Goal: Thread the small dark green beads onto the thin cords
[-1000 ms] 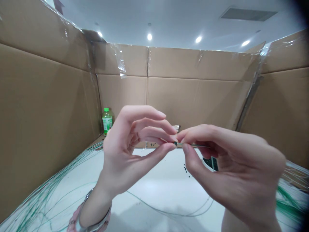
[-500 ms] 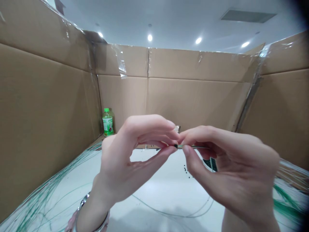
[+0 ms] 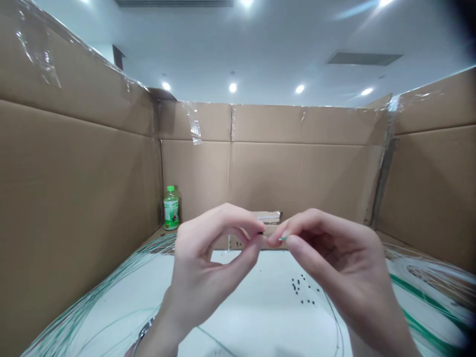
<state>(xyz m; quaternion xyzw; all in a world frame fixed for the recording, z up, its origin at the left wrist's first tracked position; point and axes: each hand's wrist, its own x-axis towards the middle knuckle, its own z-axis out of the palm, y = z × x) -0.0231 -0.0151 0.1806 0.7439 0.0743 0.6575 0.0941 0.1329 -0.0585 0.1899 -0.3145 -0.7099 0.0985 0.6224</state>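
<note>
My left hand [image 3: 211, 267] is closed in a pinch, its thumb and index fingertip holding a small black piece [image 3: 261, 233] that is mostly covered. Just to its right, my right hand [image 3: 330, 263] pinches a thin green wire [image 3: 283, 238], whose short end pokes out past the fingertips. A narrow gap separates the wire end from the black piece. Below the right hand, several similar tiny black pieces [image 3: 303, 290] lie scattered on the white table [image 3: 260, 307].
Bundles of green and white wire [image 3: 130, 263] run along the left edge, with more green wire [image 3: 427, 297] at the right. Cardboard walls [image 3: 297, 178] enclose the table. A green-capped bottle [image 3: 171, 208] stands in the back left corner.
The fingertips have drawn slightly apart, and the black piece and wire end, close together before, now show a gap. The view has tilted upward, showing more ceiling.
</note>
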